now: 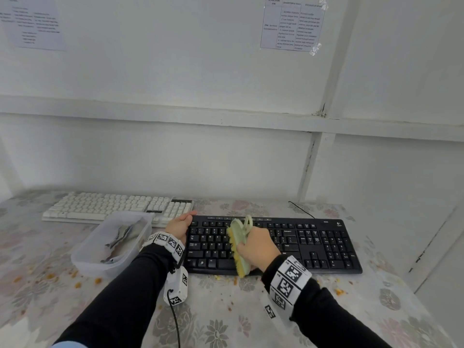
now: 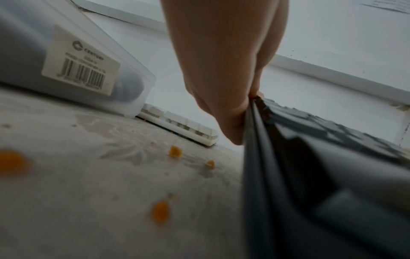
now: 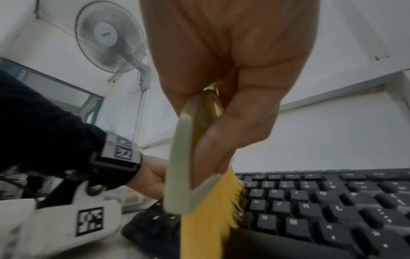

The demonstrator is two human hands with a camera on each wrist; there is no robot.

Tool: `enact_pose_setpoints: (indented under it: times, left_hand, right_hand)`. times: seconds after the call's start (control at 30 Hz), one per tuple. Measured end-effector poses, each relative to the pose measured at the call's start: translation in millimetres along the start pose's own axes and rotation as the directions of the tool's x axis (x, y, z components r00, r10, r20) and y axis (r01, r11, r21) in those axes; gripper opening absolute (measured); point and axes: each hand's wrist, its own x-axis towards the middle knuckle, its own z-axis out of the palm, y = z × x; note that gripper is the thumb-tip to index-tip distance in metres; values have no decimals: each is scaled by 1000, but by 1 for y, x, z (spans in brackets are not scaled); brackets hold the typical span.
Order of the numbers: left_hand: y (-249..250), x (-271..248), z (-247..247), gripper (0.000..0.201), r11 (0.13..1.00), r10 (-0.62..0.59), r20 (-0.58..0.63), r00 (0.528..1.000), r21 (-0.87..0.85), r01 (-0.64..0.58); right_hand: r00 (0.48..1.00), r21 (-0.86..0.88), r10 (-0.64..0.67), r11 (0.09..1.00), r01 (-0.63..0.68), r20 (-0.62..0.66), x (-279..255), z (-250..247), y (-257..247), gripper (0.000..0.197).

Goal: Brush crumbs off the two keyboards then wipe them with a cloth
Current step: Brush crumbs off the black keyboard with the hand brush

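A black keyboard [image 1: 313, 243] lies on the flowered tablecloth before me, and a white keyboard [image 1: 105, 205] sits behind it to the left. My left hand [image 1: 179, 224] grips the black keyboard's left end [image 2: 261, 140], thumb on top. My right hand [image 1: 256, 244] holds a pale green brush [image 1: 238, 243] with yellow bristles [image 3: 213, 215], which rest on the keys at the keyboard's middle. Orange crumbs [image 1: 339, 292] lie scattered on the cloth in front of the keyboard and at the left [image 2: 175, 151].
A translucent plastic tub [image 1: 113, 243] with a grey cloth [image 1: 120, 237] inside stands left of the black keyboard, touching the white one. A cable [image 1: 301, 209] runs from the black keyboard's back. The white wall rises just behind the table; a fan [image 3: 108, 36] hangs there.
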Motion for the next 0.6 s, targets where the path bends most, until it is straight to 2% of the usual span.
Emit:
enact_pose_setpoints:
  times: [0.07, 0.17, 0.27, 0.33, 0.37, 0.43, 0.5, 0.6]
  left_hand:
    - [0, 0, 0, 33, 1000, 4, -3, 1000, -6, -4]
    - [-1, 2, 0, 32, 1000, 7, -4, 1000, -9, -7]
    - [-1, 2, -1, 32, 1000, 10, -4, 1000, -2, -10]
    - [-2, 3, -1, 32, 1000, 13, -7, 1000, -2, -13]
    - [-2, 4, -1, 33, 1000, 16, -9, 1000, -3, -16]
    - [-3, 5, -1, 33, 1000, 15, -12, 1000, -10, -15]
    - [-3, 5, -1, 33, 1000, 10, -2, 1000, -6, -10]
    - [-2, 3, -1, 34, 1000, 10, 3, 1000, 4, -10]
  right_hand:
    - [999, -6, 1, 1000, -1, 48, -7, 6, 4, 31]
    - [995, 51, 27, 998, -32, 95, -13, 2, 7, 21]
    - [998, 127, 43, 991, -35, -55, -6, -17, 9, 12]
    - [982, 135, 59, 990, -35, -178, 0, -29, 12, 21]
    - [977, 137, 72, 990, -45, -200, 4, -32, 15, 26]
    - [978, 151, 112, 985, -85, -178, 6, -35, 21, 25]
    - [984, 171, 143, 977, -124, -105, 2, -35, 27, 11]
    - [989, 46, 148, 988, -148, 6, -8, -30, 36, 14]
